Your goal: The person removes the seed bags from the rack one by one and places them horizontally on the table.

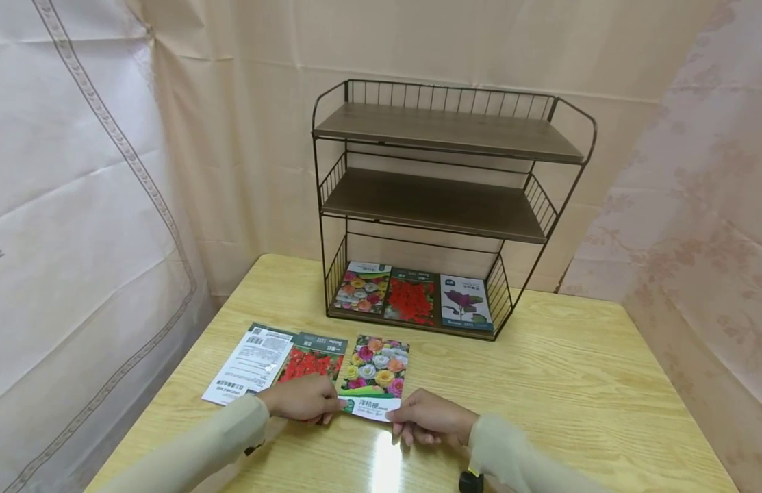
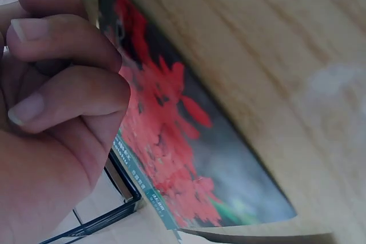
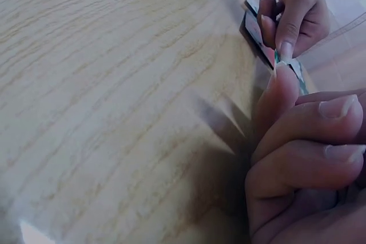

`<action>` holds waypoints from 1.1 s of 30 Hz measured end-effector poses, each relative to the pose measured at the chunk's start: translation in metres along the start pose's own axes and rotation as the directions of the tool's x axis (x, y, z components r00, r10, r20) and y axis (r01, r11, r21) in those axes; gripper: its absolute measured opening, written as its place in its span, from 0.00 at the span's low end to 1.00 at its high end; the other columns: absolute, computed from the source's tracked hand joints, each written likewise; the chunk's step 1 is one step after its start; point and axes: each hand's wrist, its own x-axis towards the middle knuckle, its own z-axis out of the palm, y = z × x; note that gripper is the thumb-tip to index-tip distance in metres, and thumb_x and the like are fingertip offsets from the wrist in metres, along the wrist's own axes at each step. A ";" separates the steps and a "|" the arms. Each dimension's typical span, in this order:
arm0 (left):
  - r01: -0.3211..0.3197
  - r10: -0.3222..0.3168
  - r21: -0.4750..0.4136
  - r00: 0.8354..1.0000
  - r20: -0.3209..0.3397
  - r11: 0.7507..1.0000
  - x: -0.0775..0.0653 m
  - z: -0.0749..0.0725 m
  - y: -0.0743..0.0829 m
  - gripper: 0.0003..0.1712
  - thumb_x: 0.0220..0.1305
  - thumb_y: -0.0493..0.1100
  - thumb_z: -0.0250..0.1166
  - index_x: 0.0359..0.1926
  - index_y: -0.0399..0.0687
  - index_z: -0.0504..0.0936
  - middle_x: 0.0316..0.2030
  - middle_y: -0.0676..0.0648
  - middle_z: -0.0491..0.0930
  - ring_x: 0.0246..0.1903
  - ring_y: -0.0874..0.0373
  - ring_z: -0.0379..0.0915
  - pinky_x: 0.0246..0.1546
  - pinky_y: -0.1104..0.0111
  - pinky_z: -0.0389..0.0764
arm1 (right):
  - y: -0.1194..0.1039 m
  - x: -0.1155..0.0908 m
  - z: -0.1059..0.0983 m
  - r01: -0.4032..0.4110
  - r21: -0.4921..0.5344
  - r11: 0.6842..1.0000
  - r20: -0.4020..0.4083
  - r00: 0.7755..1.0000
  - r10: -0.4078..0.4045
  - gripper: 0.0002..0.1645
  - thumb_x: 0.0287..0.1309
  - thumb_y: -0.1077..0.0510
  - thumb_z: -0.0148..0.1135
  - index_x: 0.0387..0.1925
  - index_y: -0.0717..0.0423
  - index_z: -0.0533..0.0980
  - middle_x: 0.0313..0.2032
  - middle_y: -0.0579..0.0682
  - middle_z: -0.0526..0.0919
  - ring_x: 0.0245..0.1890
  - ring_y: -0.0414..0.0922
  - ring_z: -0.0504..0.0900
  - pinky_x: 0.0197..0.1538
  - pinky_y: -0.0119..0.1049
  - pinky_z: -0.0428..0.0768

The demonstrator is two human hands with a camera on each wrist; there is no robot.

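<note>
A seed packet with mixed pink, yellow and white flowers (image 1: 377, 370) is held by its near edge above or on the wooden table. My left hand (image 1: 302, 397) pinches its lower left corner, while my right hand (image 1: 433, 416) pinches the lower right one. Beneath the left forearm side lies a red-flower seed packet (image 1: 307, 359), seen close up in the left wrist view (image 2: 166, 124). A white packet with printed text (image 1: 251, 366) lies farther left, next to the red one. In the right wrist view, the right fingers (image 3: 309, 141) are curled.
A three-tier wire-framed rack (image 1: 442, 212) stands at the back of the table (image 1: 559, 390). On its bottom tier lie a mixed-flower packet (image 1: 362, 287), a red-flower packet (image 1: 411, 298) and a purple-plant packet (image 1: 465, 301). Curtains hang behind and at both sides.
</note>
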 end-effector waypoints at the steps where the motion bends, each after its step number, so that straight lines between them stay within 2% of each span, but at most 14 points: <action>1: -0.001 0.001 0.004 1.000 0.002 1.000 -0.001 0.001 0.000 0.28 0.80 0.51 0.55 0.20 0.48 0.81 0.09 0.57 0.69 0.09 0.67 0.60 0.16 0.74 0.64 | 0.001 0.001 0.000 -0.005 -0.005 1.000 0.003 1.000 0.005 0.19 0.70 0.52 0.62 0.24 0.58 0.81 0.15 0.44 0.78 0.07 0.30 0.60 0.11 0.22 0.57; 7: -0.015 0.015 0.003 1.000 -0.005 1.000 -0.003 0.004 -0.002 0.28 0.79 0.50 0.56 0.19 0.47 0.81 0.09 0.57 0.70 0.10 0.66 0.61 0.18 0.74 0.67 | 0.003 0.003 0.004 -0.020 0.000 1.000 0.007 1.000 0.020 0.19 0.71 0.53 0.62 0.23 0.56 0.81 0.15 0.43 0.79 0.07 0.30 0.60 0.11 0.22 0.56; 12: 0.006 -0.006 0.012 1.000 -0.006 1.000 -0.004 0.004 -0.001 0.28 0.79 0.50 0.57 0.18 0.47 0.80 0.09 0.57 0.69 0.09 0.67 0.59 0.17 0.73 0.65 | 0.002 0.002 0.008 -0.020 0.020 1.000 0.017 1.000 0.020 0.19 0.70 0.55 0.62 0.22 0.58 0.81 0.15 0.45 0.81 0.06 0.29 0.61 0.11 0.21 0.57; 20: 0.038 -0.038 0.007 0.999 0.003 0.999 -0.008 0.005 0.005 0.28 0.78 0.49 0.58 0.17 0.45 0.81 0.09 0.55 0.70 0.09 0.64 0.61 0.20 0.72 0.67 | 0.005 0.003 0.011 -0.027 0.031 0.999 0.020 0.999 0.026 0.19 0.70 0.55 0.62 0.23 0.60 0.81 0.15 0.46 0.82 0.06 0.28 0.62 0.11 0.21 0.59; 26: 0.052 -0.052 -0.003 0.999 0.016 0.999 -0.008 0.006 0.005 0.28 0.78 0.49 0.58 0.17 0.46 0.80 0.09 0.55 0.71 0.10 0.65 0.62 0.19 0.73 0.64 | 0.006 0.004 0.010 -0.054 0.034 0.998 0.014 0.998 0.053 0.21 0.70 0.53 0.63 0.21 0.58 0.81 0.15 0.46 0.82 0.06 0.29 0.63 0.11 0.21 0.60; 33: 0.050 -0.050 0.008 0.998 0.031 0.999 -0.009 0.006 0.003 0.28 0.78 0.49 0.58 0.18 0.47 0.80 0.09 0.53 0.74 0.09 0.63 0.64 0.20 0.73 0.65 | 0.007 0.004 0.009 -0.064 0.028 0.998 0.005 0.998 0.064 0.22 0.70 0.52 0.64 0.22 0.60 0.82 0.16 0.48 0.83 0.06 0.29 0.64 0.11 0.21 0.60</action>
